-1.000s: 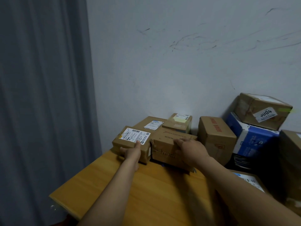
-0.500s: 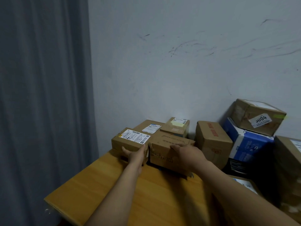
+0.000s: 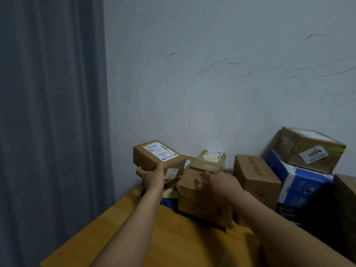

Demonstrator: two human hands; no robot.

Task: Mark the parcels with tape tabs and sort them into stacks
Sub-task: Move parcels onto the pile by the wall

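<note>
Left hand (image 3: 152, 177) grips the flat brown cardboard parcel with a white shipping label (image 3: 154, 157) at its near lower edge, thumb up the side face, fingers seemingly beneath; the parcel is held in the air, tilted, label up, above the far left corner of the yellow wooden surface (image 3: 154, 237). Judged light: one hand carries it by an edge with no sag. The board looks stiff and the corners square, so an edge grip should serve, though a palm under the middle would be steadier; taped faces may be slick. Right hand (image 3: 217, 182) is blurred, fingers stretched out loosely and holding nothing, over the top of the larger creased brown cardboard box with dark lettering (image 3: 202, 203); touching or just above, cannot tell. That box looks dented and softer, best taken by both sides. Behind it is a small brown box with a yellowish strip (image 3: 212, 158); to the right are a brown carton with red print (image 3: 254, 174), a blue and white carton (image 3: 300, 184) and, on top of that, a brown box with a white numbered label (image 3: 312, 149), a yellow-green tape tab (image 3: 340, 149) at its edge. Hidden: the left fingers, the held parcel's underside, whether it bears a tab; a blue thing (image 3: 167, 201) under the lettered box cannot be identified; cartons at far right are cut off by the frame edge
</note>
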